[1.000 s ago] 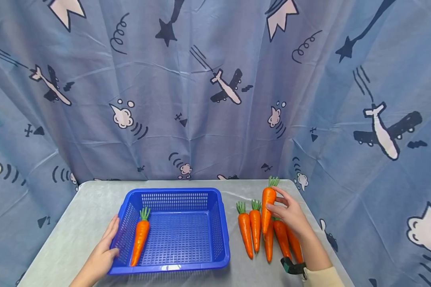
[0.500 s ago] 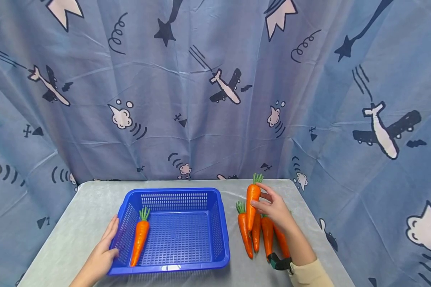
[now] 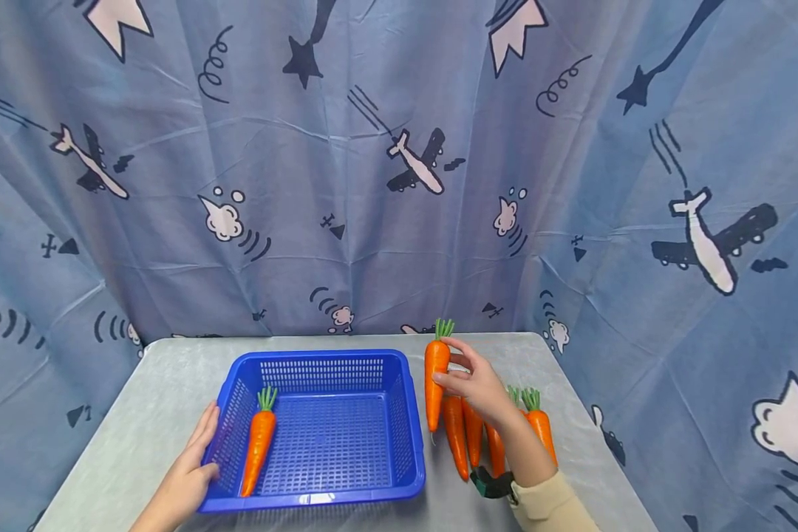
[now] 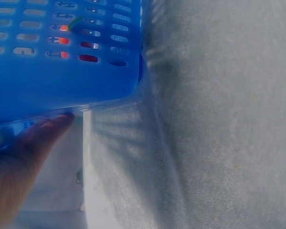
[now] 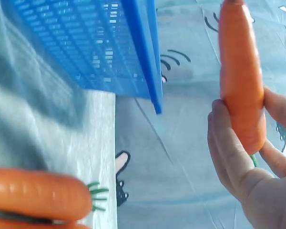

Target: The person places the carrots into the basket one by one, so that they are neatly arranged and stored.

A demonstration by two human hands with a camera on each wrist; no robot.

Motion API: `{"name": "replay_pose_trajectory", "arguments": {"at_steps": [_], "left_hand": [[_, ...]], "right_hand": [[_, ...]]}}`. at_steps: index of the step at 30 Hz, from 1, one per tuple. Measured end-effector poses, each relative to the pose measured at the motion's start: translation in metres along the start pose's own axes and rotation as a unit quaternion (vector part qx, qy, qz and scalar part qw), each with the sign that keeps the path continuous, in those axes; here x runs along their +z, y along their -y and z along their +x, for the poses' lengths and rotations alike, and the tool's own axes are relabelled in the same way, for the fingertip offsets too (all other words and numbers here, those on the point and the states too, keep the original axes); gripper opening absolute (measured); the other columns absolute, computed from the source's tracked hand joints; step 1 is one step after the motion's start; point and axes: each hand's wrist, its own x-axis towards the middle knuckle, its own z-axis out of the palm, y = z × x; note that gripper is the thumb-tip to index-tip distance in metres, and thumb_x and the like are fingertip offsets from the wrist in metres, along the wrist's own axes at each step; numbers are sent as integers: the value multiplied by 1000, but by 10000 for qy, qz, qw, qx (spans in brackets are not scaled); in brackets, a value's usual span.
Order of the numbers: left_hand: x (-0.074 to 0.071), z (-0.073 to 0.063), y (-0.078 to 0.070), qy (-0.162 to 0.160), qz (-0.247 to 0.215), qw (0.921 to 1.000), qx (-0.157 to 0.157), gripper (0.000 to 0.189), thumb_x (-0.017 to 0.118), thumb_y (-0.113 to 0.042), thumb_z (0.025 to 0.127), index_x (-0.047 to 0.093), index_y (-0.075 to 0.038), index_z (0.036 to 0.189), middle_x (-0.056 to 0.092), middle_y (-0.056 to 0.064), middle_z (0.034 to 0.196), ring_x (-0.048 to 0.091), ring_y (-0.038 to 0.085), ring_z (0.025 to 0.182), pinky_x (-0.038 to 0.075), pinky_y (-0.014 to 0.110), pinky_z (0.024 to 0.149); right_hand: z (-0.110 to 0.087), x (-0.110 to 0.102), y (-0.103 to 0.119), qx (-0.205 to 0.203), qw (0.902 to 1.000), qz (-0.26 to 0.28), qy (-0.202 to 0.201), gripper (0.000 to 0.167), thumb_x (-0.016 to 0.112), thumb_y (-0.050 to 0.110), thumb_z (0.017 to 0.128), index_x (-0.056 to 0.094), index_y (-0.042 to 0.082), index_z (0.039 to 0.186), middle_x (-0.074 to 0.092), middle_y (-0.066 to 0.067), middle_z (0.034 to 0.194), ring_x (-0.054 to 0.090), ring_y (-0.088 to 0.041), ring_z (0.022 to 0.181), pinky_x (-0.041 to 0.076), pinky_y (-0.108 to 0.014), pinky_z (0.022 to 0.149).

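Observation:
In the head view, a blue plastic basket (image 3: 322, 499) stands left of centre with one orange carrot (image 3: 258, 452) lying along its left side. My left hand (image 3: 185, 473) rests against the basket's left outer wall, fingers straight along it and thumb near the front corner. My right hand (image 3: 473, 384) pinches another carrot (image 3: 435, 384) by its upper part, thumb on one side and fingers on the other. That carrot hangs tip down just right of the basket's right rim. The right wrist view shows the held carrot (image 5: 242, 76) between the thumb and fingers.
Several carrots (image 3: 455, 436) lie on the table to the right, partly covered by my right hand and forearm. A pale cloth (image 3: 133, 414) covers the table. Behind and at the sides hangs a blue curtain (image 3: 372, 244) printed with planes.
My right hand has carried the carrot leftwards, from over the carrot pile to beside the basket's right rim. The left hand and the basket have stayed in place.

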Motion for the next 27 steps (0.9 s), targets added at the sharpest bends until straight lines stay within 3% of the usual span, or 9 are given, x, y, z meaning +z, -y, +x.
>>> {"name": "replay_pose_trajectory", "arguments": {"at_steps": [4, 7, 13, 15, 20, 27], "left_hand": [[1, 0, -1, -43, -11, 9999, 97, 88, 47, 17, 76, 11, 11, 156, 2, 30, 166, -9, -8, 147, 0, -7, 99], [1, 0, -1, -60, 1, 9999, 89, 88, 47, 16, 76, 12, 10, 157, 3, 29, 166, -8, -7, 148, 0, -7, 99], [-1, 1, 0, 41, -71, 9999, -147, 88, 47, 16, 77, 10, 9, 157, 0, 27, 167, -11, 17, 154, -1, -7, 97], [-1, 1, 1, 43, -71, 9999, -146, 89, 47, 16, 77, 10, 9, 157, 0, 27, 167, -11, 15, 154, -1, -7, 97], [-1, 1, 2, -64, -5, 9999, 97, 88, 47, 16, 76, 13, 10, 157, 3, 28, 167, -7, -10, 146, 1, -7, 99], [0, 0, 2, -87, 25, 9999, 139, 88, 48, 16, 76, 14, 10, 157, 4, 28, 166, -7, -17, 141, 0, -7, 99]], "right_hand": [[5, 12, 3, -123, 9999, 54, 93, 72, 72, 14, 91, 38, 17, 154, 48, -26, 147, 68, -29, 110, 60, -40, 85], [8, 21, 5, -182, 9997, 101, 161, 72, 73, 14, 91, 38, 18, 154, 48, -25, 147, 69, -31, 110, 60, -41, 85], [14, 39, 9, -212, 9988, 212, 385, 73, 72, 13, 91, 37, 19, 155, 45, -26, 149, 68, -34, 113, 59, -43, 87], [17, 44, 9, -255, 9983, 157, 496, 73, 71, 13, 92, 36, 19, 156, 45, -26, 149, 68, -35, 113, 59, -43, 88], [22, 60, 9, -172, 9980, 0, 607, 69, 72, 14, 92, 41, 20, 154, 45, -25, 150, 69, -33, 110, 59, -43, 88], [27, 76, 7, -158, 9961, 59, 867, 68, 73, 13, 91, 43, 18, 151, 45, -26, 146, 69, -30, 105, 59, -43, 87]]}}
